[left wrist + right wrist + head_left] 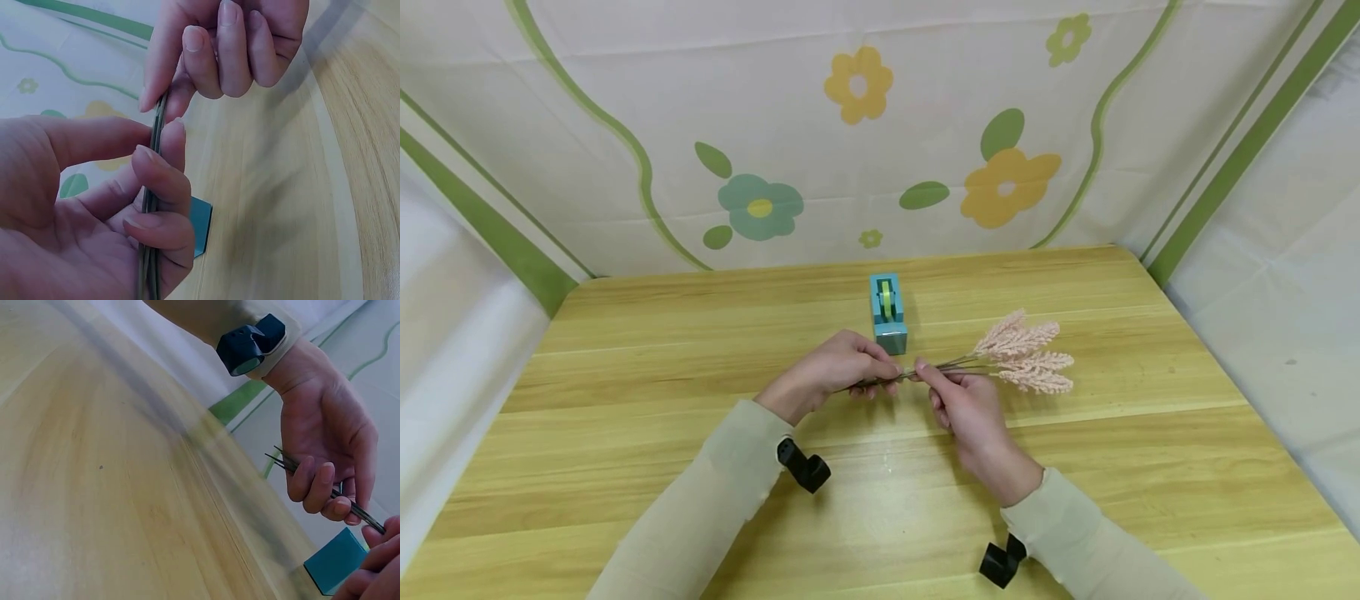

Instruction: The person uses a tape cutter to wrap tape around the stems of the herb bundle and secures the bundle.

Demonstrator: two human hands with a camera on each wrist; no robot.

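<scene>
A bunch of artificial flowers with fluffy pale pink heads lies across both hands, heads toward the right. My left hand grips the lower part of the thin dark stems, its fingers curled round them in the left wrist view. The right hand pinches the same stems higher up, between thumb and forefinger, nearer the heads. Stem ends poke out past the left hand in the right wrist view. Just behind the hands stands a blue tape dispenser with a yellow-green roll core.
The wood-grain table spreads out under both arms. A white cloth backdrop with printed flowers rises along its back edge, and white cloth hangs at both sides. Black wrist cameras sit on both light sleeves.
</scene>
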